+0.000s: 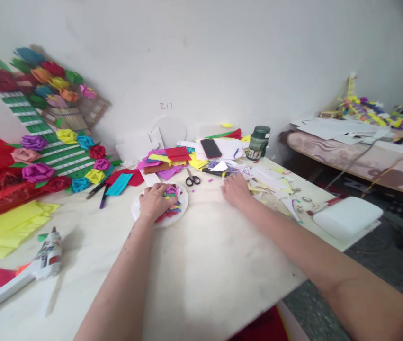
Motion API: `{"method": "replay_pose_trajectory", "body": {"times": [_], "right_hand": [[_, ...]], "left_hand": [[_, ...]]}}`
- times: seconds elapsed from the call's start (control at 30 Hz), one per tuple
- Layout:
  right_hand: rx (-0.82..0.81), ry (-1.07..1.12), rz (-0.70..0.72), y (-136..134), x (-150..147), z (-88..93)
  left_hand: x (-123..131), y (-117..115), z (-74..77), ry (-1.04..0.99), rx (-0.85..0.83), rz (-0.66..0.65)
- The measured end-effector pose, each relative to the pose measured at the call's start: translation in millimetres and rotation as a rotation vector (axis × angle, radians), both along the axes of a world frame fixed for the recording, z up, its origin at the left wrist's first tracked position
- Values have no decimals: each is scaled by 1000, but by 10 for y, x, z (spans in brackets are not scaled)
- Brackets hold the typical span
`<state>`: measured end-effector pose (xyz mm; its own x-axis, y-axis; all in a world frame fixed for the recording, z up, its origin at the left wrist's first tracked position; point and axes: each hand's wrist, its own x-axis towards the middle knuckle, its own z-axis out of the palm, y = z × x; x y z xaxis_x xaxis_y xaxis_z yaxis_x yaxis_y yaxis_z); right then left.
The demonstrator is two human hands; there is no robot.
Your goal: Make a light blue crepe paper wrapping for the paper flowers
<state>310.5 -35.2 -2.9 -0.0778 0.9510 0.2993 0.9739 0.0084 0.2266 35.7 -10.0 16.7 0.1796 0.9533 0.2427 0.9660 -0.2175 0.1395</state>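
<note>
The left hand (154, 201) is resting over the white plate (184, 207), its palm covering part of the coloured paper bits (173, 193); the fingers are curving down onto them, and from here I cannot tell whether they are pinching any. The right hand (236, 190) is lying low on the table (201, 265), beside the white scraps (269, 178), and I cannot tell whether anything is sitting under its fingers. Most of the small bits are lying on the plate, beneath and just beside the left fingers, while a few purple crumbs (210, 180) are lying loose between the hands, near the scissors (192, 180), ungathered. Behind the plate, larger coloured sheets (178, 154) are lying piled, not cut small. Farther out, a phone (211, 148) is lying near a jar (257, 143), and made-up paper flowers (38, 172) are brightening the left side.
</note>
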Motion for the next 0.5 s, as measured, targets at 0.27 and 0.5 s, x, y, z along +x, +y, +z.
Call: {"method": "replay_pose_trajectory", "body": {"times": [0.27, 0.5], "right_hand": [[-141, -75, 68, 275, -249, 87], [-53, 88, 119, 384, -571, 219]], "left_hand": [[-9, -9, -20, -21, 14, -11], [-16, -8, -34, -30, 31, -11]]}}
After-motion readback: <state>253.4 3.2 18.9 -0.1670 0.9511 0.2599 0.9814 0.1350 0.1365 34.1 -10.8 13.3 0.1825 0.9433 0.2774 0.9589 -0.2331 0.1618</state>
